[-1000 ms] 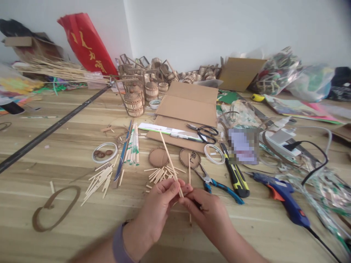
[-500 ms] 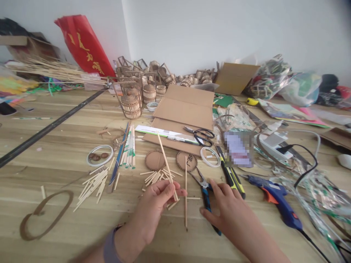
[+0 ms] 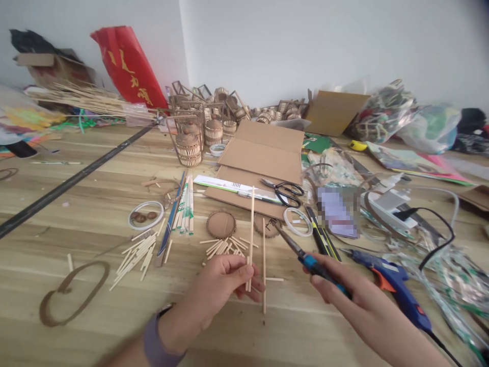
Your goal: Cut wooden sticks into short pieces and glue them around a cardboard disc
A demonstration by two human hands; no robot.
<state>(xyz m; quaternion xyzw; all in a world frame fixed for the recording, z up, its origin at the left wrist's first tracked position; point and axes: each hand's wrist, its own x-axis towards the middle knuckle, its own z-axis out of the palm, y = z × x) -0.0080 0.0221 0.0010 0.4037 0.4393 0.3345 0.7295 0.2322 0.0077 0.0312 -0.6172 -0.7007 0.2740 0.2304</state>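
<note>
My left hand (image 3: 225, 278) pinches a long wooden chopstick (image 3: 252, 219) nearly upright, and a short cut piece (image 3: 248, 279) shows beside it at the fingers. In my right hand (image 3: 349, 283) are blue-and-black handled pliers (image 3: 293, 242), lifted off the table with the jaws pointing up and left. Another chopstick (image 3: 264, 255) lies just right of my left fingertips. Beyond them sit two round cardboard discs with bumpy rims, the left disc (image 3: 221, 225) in full view and the right disc (image 3: 262, 224) partly covered. Short cut sticks (image 3: 223, 246) are heaped below the left disc.
More cut sticks (image 3: 137, 254) and wrapped chopsticks (image 3: 185, 206) lie to the left. A glue gun (image 3: 393, 272) with its cord, a utility knife (image 3: 320, 232) and a phone (image 3: 338, 211) are at right. Scissors (image 3: 284, 191) rest on cardboard (image 3: 263, 153); small baskets (image 3: 189, 148) stand behind.
My right hand has picked the pliers up from the table and raised them. My left hand has turned the chopstick from leaning left to nearly upright. The view has shifted slightly.
</note>
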